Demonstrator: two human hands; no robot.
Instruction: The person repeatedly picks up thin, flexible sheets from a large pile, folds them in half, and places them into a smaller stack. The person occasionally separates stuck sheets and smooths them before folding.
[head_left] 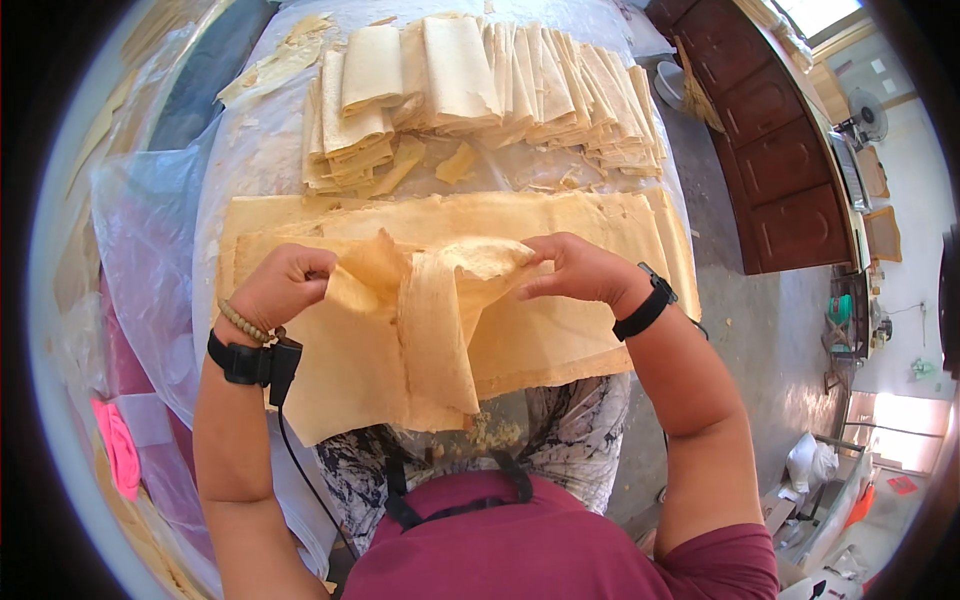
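A thin, pale-yellow, crepe-like sheet (437, 335) is partly folded, with a narrow double strip standing out across its middle and hanging toward my lap. My left hand (283, 287) is closed on its left part, fingers curled in. On the other side, my right hand (580, 268) pinches a raised corner between thumb and fingers. Beneath lies a flat stack of similar large sheets (560, 345), reaching the table's near edge. Beyond it, many folded sheets (460, 75) stand packed in a row, with several broken scraps (457, 163) in front of them.
Clear plastic film (265, 130) covers the table and hangs down its left side. Torn sheet pieces (290, 55) lie at the far left. Dark red-brown cabinets (765, 150) stand at the right across a grey floor (745, 340). A pink cloth (117, 448) is at the lower left.
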